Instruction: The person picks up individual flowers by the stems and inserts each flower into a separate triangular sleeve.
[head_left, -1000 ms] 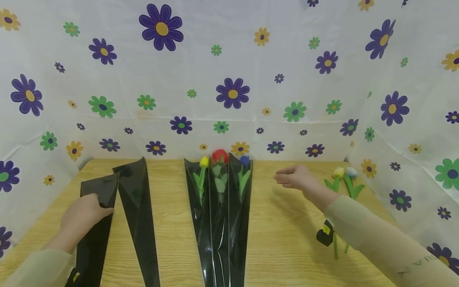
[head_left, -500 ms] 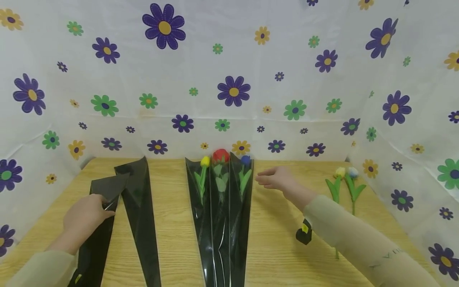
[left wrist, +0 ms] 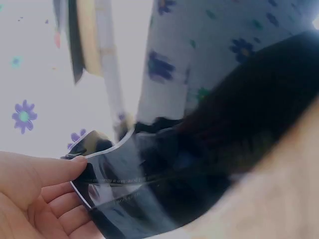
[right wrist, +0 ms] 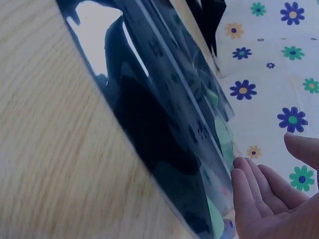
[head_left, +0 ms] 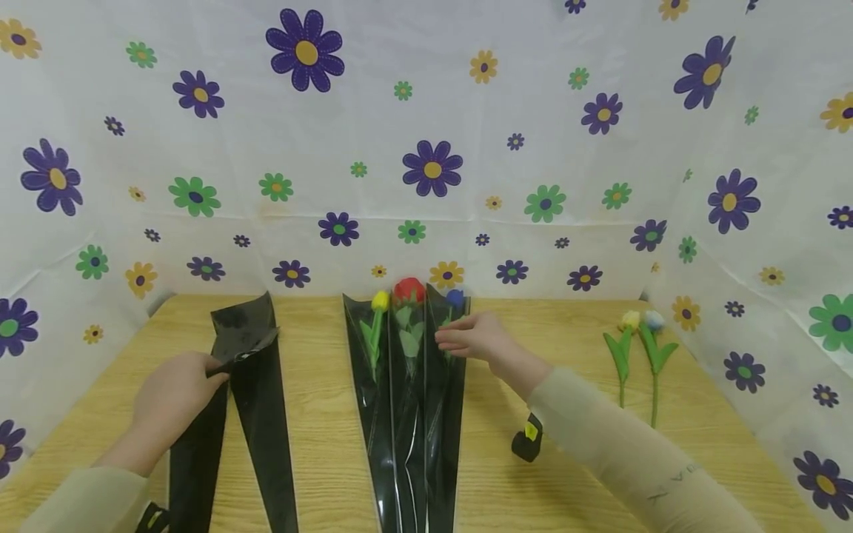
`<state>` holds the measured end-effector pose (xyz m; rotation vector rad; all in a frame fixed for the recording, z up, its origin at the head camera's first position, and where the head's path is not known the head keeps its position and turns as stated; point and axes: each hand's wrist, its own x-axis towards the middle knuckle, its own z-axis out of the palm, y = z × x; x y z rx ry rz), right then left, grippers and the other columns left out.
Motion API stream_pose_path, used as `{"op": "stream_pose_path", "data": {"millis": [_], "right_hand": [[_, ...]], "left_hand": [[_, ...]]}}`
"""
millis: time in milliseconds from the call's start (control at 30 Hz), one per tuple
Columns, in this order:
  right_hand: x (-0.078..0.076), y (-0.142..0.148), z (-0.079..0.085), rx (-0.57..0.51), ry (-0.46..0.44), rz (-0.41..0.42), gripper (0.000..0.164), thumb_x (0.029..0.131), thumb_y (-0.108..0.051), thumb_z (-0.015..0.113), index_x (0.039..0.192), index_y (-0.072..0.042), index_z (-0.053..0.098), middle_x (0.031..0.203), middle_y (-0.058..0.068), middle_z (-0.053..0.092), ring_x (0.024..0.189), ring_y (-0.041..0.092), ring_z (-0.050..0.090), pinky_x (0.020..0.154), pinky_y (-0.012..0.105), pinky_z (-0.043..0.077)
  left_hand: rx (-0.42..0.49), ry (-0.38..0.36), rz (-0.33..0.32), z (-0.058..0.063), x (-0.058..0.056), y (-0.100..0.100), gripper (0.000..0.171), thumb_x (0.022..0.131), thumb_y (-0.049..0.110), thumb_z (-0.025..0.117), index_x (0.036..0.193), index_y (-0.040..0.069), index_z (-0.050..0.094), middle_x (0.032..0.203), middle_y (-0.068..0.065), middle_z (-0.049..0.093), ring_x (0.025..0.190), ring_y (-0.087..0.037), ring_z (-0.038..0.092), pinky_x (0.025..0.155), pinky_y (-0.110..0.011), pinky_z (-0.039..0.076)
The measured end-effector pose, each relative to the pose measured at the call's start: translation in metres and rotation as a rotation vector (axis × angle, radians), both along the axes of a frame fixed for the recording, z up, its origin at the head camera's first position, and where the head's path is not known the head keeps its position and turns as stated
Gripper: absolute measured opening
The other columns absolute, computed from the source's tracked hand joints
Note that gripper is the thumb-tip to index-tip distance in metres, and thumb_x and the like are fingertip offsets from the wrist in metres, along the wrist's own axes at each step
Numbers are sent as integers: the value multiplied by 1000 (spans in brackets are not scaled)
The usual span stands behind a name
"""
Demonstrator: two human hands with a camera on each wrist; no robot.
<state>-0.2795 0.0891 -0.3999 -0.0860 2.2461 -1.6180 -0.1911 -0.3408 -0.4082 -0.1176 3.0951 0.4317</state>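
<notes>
At the left, my left hand pinches the upper edge of a black flower sleeve, which is flat and tapering. In the left wrist view the thumb lies over the rim of this sleeve, fingers beneath. The lifted top overlaps a second black sleeve on the table. My right hand hovers over or touches the top of the sleeve with a blue flower, partly hiding it; contact is unclear. Its fingers are straight and hold nothing. Beside that lie a sleeved red rose and a sleeved yellow tulip.
Two loose artificial flowers, a pale yellow tulip and a pale blue one, lie at the right of the wooden table. A white cloth with printed flowers walls the back and sides. A black wrist device hangs under the right forearm.
My left hand has moved right, bringing the sleeve's top over the second sleeve. My right hand has moved left from the bare table to the blue flower's sleeve.
</notes>
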Motion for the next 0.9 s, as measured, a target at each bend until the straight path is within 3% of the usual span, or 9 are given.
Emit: {"op": "stream_pose_path", "data": {"millis": [300,433,633,900], "right_hand": [[14,-10,-2,-61,-46,52,37,106,-16,68,134,8,68,130,22,75,120,31,75,102,37,60],[17,-13,-2,-94,-61,51,37,106,-15,67,135,9,67,130,24,75,121,32,75,102,36,60],[22,-17,-2,-186,-128,49,38,107,-14,65,137,10,64,133,26,72,124,34,73,106,40,59],[28,-26,3,-313,-224,66,46,109,-20,63,143,11,59,138,28,68,128,35,71,112,43,55]], "left_hand": [[16,99,-92,21,4,52,27,99,16,75,115,-6,78,114,-27,77,101,-48,74,82,-61,59],[42,131,-121,29,6,74,27,100,17,75,117,-3,78,115,-24,78,98,-44,75,79,-58,60],[91,137,-161,46,5,107,22,101,16,73,118,3,80,110,-18,81,85,-29,75,71,-49,60],[42,209,-242,64,3,148,24,102,18,73,120,4,80,111,-17,82,90,-31,79,73,-48,63]]}}
